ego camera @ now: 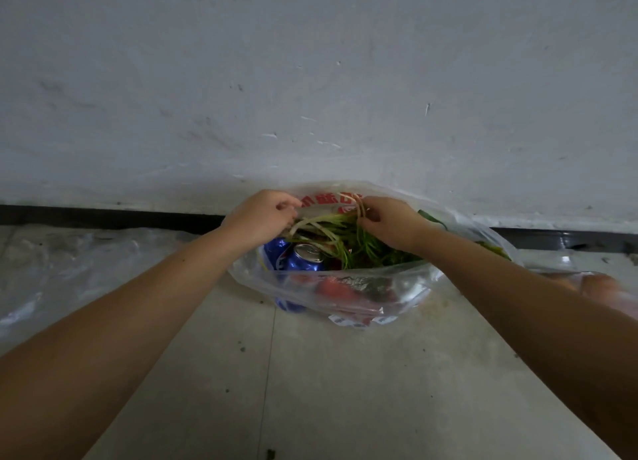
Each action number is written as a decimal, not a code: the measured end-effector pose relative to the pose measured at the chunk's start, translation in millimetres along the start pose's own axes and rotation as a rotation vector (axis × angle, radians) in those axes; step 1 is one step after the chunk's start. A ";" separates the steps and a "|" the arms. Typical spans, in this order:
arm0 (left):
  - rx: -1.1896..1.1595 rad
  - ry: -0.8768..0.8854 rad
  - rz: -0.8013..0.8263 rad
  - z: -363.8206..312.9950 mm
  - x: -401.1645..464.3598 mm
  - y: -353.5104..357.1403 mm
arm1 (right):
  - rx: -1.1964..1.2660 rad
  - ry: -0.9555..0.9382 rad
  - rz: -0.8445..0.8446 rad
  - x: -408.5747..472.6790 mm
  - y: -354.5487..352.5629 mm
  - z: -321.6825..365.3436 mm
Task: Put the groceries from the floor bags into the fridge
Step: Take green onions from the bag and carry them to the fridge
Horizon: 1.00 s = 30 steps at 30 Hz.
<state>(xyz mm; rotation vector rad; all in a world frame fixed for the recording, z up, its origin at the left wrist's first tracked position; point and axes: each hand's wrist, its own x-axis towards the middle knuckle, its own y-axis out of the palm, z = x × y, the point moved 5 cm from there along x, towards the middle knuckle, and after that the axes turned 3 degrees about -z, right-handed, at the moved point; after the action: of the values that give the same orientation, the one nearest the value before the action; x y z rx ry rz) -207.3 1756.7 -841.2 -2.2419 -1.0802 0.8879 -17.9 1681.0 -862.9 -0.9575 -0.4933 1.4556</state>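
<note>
A clear plastic bag [407, 280] with red print sits open on the floor against the wall. Inside lie a bunch of green onions [331, 233], two blue soda cans [307, 254] and something red [333, 287] low in the bag. My left hand [262, 219] is curled at the white root end of the green onions, at the bag's left rim. My right hand [388, 223] pinches the pale onion stalks near the bag's back rim. The fridge is out of view.
A second clear bag [593, 283] with orange-red items lies at the right edge. Crumpled clear plastic sheet [62, 262] covers the floor at left. A grey wall with a black skirting strip [103, 216] stands right behind the bag. Pale floor tiles lie in front.
</note>
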 end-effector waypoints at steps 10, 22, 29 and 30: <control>-0.201 -0.165 0.360 -29.4 -23.3 43.4 | -0.160 -0.036 -0.087 -9.4 -20.0 7.1; -1.404 -0.656 0.014 4.6 -3.1 65.6 | 0.230 -0.016 0.009 -31.5 -15.8 2.1; -1.553 -0.532 -0.132 -14.7 -6.4 51.1 | 0.601 0.119 -0.069 -32.1 1.9 -16.4; -1.537 -0.534 -0.141 -13.6 -6.8 51.8 | 0.580 0.113 -0.069 -31.5 4.8 -17.3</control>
<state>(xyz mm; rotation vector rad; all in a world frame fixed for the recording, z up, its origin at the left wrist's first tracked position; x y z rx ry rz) -175.1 1719.9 -864.3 -2.9353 -2.8211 0.6132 -10.5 1645.9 -868.1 -0.5463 -0.0090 1.3624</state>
